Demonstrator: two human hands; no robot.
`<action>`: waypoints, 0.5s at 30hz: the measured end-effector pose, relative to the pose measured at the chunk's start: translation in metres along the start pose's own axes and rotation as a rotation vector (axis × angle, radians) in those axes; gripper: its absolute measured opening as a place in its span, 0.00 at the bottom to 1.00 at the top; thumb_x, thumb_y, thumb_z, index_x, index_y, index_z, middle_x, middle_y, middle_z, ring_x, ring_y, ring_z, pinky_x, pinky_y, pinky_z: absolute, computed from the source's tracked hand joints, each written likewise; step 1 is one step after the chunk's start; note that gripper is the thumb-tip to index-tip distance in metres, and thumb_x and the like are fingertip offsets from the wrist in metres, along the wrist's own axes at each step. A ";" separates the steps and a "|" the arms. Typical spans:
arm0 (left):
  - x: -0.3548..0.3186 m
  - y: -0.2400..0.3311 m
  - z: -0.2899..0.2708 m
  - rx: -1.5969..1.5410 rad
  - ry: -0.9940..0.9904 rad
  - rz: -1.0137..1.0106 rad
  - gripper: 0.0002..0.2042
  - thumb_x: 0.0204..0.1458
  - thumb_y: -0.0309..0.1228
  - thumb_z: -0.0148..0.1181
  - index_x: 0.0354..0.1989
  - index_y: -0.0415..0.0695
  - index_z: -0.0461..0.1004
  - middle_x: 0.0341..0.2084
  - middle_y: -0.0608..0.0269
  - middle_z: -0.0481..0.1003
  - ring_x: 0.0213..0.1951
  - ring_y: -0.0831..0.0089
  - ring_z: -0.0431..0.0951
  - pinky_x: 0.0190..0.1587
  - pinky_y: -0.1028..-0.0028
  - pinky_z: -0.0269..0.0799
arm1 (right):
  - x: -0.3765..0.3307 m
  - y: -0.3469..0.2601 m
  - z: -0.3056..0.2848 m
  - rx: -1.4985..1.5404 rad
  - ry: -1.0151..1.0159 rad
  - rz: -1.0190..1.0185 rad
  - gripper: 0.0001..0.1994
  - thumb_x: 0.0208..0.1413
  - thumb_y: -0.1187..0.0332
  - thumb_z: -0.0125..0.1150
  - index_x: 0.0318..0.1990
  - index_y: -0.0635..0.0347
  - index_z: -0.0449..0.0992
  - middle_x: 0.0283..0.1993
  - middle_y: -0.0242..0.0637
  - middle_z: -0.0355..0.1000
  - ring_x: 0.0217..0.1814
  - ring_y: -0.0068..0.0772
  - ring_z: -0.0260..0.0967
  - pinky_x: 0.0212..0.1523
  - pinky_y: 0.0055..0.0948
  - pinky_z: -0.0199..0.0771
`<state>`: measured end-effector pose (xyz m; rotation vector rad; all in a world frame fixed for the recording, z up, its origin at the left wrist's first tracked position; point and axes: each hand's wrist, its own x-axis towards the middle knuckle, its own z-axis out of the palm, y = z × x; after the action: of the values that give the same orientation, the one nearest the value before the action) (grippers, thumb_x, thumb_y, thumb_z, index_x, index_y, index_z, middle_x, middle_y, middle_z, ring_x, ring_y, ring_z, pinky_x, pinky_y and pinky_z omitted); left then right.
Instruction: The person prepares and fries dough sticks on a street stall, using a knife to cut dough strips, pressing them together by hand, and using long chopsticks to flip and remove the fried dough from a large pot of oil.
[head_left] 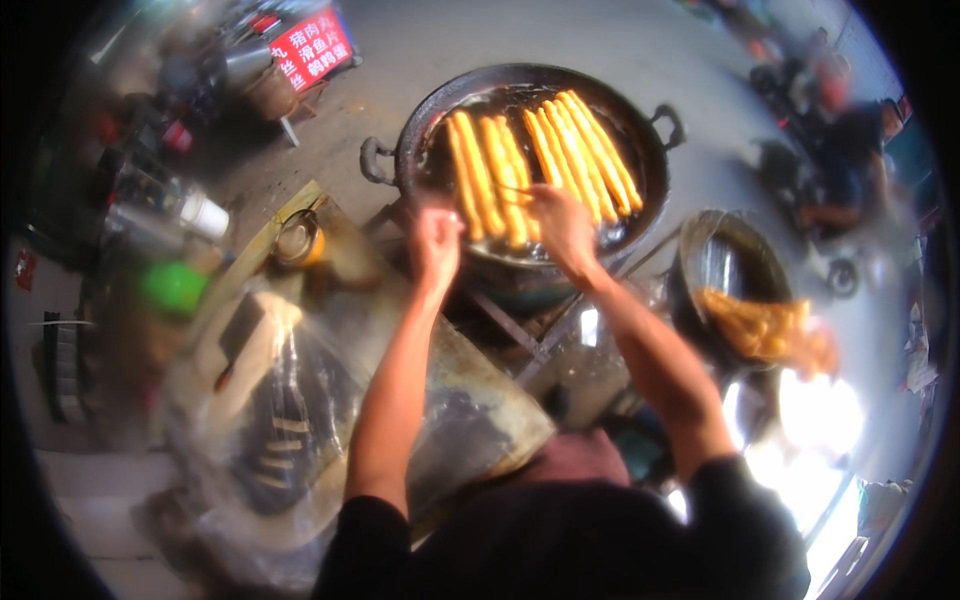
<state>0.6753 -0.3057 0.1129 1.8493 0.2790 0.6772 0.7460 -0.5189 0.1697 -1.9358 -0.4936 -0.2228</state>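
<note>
Long golden dough sticks (540, 165) were being fried in a dark wok (420, 130) at the far centre, turned with thin chopsticks (512, 188) gripped in the right hand (560, 225), best kept high above the oil, while the left hand (435, 240) was held loosely curled, seemingly empty, at the near rim.

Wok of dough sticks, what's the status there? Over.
Right hand over the wok, apparently working thin chopsticks. Left hand at the near rim, fingers curled. Golden dough sticks floating in oil. Nothing in the way.
</note>
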 end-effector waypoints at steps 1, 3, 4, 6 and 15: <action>0.002 -0.002 0.001 -0.026 -0.007 -0.026 0.05 0.65 0.29 0.57 0.40 0.39 0.73 0.31 0.60 0.82 0.33 0.73 0.80 0.40 0.72 0.76 | -0.002 0.001 -0.003 -0.022 -0.019 -0.044 0.08 0.64 0.78 0.58 0.47 0.64 0.80 0.45 0.45 0.77 0.46 0.41 0.82 0.46 0.35 0.82; 0.002 -0.006 0.002 -0.095 -0.018 -0.086 0.04 0.64 0.26 0.58 0.39 0.39 0.73 0.30 0.60 0.81 0.34 0.71 0.82 0.41 0.71 0.77 | -0.013 -0.009 -0.011 0.124 -0.024 -0.068 0.08 0.65 0.78 0.57 0.48 0.65 0.79 0.47 0.44 0.77 0.46 0.41 0.82 0.48 0.34 0.82; 0.002 -0.008 0.001 -0.116 -0.018 -0.096 0.03 0.64 0.26 0.58 0.40 0.39 0.74 0.30 0.60 0.81 0.34 0.71 0.82 0.41 0.71 0.77 | -0.016 -0.012 -0.014 0.197 -0.027 -0.080 0.08 0.65 0.79 0.57 0.48 0.65 0.79 0.48 0.44 0.76 0.46 0.41 0.82 0.49 0.33 0.82; 0.002 -0.005 -0.001 -0.156 -0.032 -0.111 0.03 0.65 0.26 0.58 0.40 0.40 0.74 0.30 0.60 0.81 0.34 0.72 0.82 0.41 0.71 0.77 | -0.018 -0.009 -0.017 0.197 -0.008 -0.068 0.09 0.66 0.79 0.57 0.50 0.65 0.79 0.48 0.42 0.75 0.48 0.38 0.81 0.51 0.33 0.82; -0.013 0.003 0.003 -0.121 -0.010 -0.079 0.04 0.65 0.27 0.57 0.39 0.41 0.73 0.30 0.60 0.81 0.34 0.73 0.82 0.39 0.72 0.77 | -0.025 0.039 -0.001 0.432 0.051 0.115 0.11 0.68 0.73 0.55 0.52 0.68 0.79 0.42 0.37 0.81 0.43 0.26 0.77 0.47 0.26 0.77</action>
<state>0.6657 -0.3156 0.1108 1.7173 0.2968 0.6176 0.7404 -0.5393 0.1286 -1.5259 -0.3603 -0.0818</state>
